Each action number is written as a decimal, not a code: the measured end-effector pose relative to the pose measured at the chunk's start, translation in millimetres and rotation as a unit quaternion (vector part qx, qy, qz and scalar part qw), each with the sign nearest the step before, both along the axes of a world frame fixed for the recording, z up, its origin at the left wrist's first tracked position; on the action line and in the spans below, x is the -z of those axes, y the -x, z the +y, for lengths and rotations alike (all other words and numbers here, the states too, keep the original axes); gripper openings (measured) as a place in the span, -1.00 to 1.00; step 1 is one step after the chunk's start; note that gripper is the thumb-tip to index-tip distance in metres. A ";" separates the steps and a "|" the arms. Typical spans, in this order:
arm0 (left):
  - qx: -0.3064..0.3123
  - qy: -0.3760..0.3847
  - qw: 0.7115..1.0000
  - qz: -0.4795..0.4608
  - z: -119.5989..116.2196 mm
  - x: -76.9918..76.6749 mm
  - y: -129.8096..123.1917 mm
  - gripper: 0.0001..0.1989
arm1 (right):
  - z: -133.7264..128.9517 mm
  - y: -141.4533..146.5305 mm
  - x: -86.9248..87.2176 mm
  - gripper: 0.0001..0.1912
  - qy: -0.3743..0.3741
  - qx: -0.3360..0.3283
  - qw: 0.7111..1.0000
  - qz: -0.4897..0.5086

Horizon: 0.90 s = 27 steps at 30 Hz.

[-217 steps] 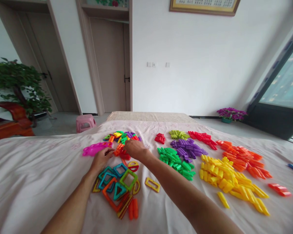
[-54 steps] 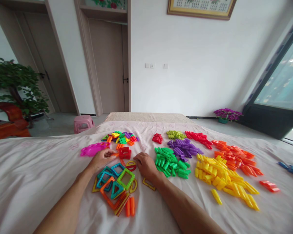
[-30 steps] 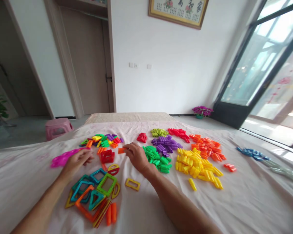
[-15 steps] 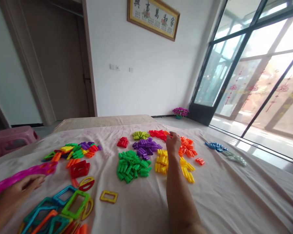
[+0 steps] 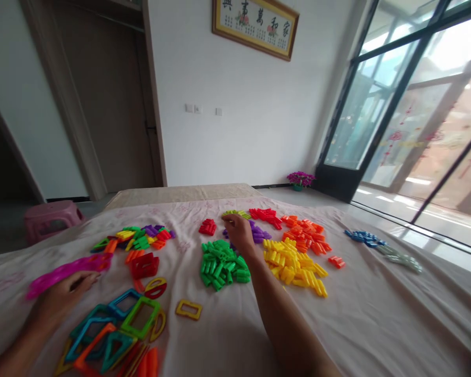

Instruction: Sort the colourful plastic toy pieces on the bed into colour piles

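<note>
My right hand (image 5: 237, 230) reaches over the purple tube pieces (image 5: 259, 232), its fingertips pinched together beside the lime-green tube pieces (image 5: 241, 213). Whatever lies between those fingertips is too small or hidden to make out. Below it is a heap of green tube pieces (image 5: 222, 264). My left hand (image 5: 68, 290) rests on the cloth with its fingers loosely curled and no object visible in them. It lies against the near side of a long magenta plastic piece (image 5: 58, 272).
Around are red (image 5: 265, 215), orange (image 5: 304, 233), yellow (image 5: 290, 259), blue (image 5: 363, 238) and pale clear (image 5: 400, 256) tube pieces. A mixed pile (image 5: 141, 237) and flat frame tiles (image 5: 141, 317) lie left, with a yellow rectangular frame (image 5: 188, 309) between. A pink stool (image 5: 53, 217) stands beyond.
My right hand has moved left, from between the red and orange tube pieces to the lime-green and purple ones. The whole view has shifted slightly; my left hand stays by the magenta piece.
</note>
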<state>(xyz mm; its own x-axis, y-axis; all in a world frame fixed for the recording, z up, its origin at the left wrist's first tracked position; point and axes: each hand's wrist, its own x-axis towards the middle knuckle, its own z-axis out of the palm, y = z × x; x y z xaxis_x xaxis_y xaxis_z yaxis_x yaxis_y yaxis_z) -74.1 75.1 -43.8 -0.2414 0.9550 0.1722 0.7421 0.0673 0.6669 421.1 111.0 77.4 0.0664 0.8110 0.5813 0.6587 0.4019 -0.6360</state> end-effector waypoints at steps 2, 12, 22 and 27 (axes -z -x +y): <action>-0.011 -0.022 1.000 0.016 -4.6 -8.6 -10.4 -0.62 | -4.9 38.2 3.4 -0.72 0.015 -0.083 0.996 -0.035; 0.015 -0.067 0.998 0.015 -11.5 -16.4 -22.7 -0.60 | 3.2 194.8 19.9 -0.60 0.094 -0.270 0.926 -0.248; 0.015 -0.077 0.997 0.025 -10.5 -18.0 -23.2 -0.63 | 20.3 270.9 27.5 -0.52 0.223 -0.158 0.888 -0.369; 0.015 -0.079 0.996 0.028 -12.2 -19.8 -24.9 -0.63 | 12.1 277.0 32.6 -0.51 0.205 -0.149 0.884 -0.392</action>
